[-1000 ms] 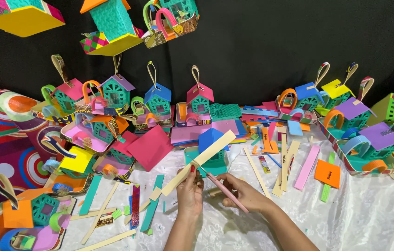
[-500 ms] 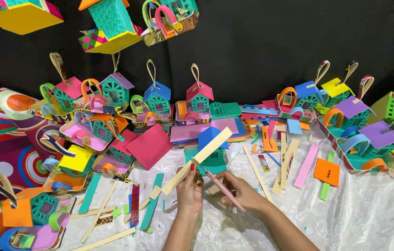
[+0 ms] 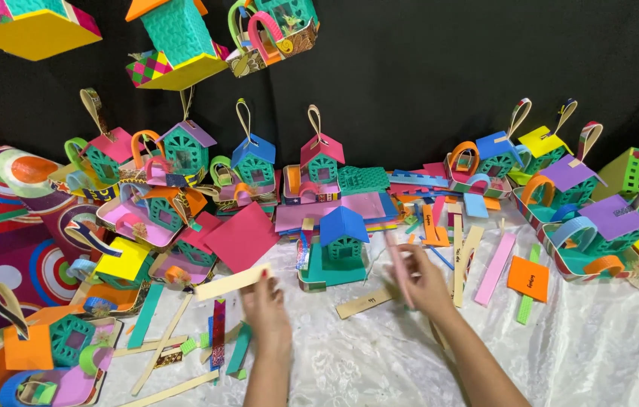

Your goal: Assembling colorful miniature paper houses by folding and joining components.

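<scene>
My left hand [image 3: 267,315] grips one end of a cream paper strip [image 3: 227,283], which points left over the white cloth [image 3: 598,354]. My right hand [image 3: 426,284], blurred by motion, is shut on a thin pink strip [image 3: 397,265] held roughly upright. Between and just beyond the hands stands a small paper house with a blue roof and teal walls [image 3: 342,240] on a teal base. A second cream strip [image 3: 365,303] lies flat on the cloth between the hands. Both forearms come in from the bottom edge.
Rows of coloured paper houses [image 3: 252,162] with loop handles line the black backdrop, and more hang overhead [image 3: 176,38]. Loose coloured strips [image 3: 218,343], a red paper square [image 3: 241,237], a pink strip [image 3: 494,268] and an orange card [image 3: 528,277] lie around the hands.
The hands, close together before on the long cream strip, have drawn apart. The left carried the cream strip to the left; the right swung right with the pink strip.
</scene>
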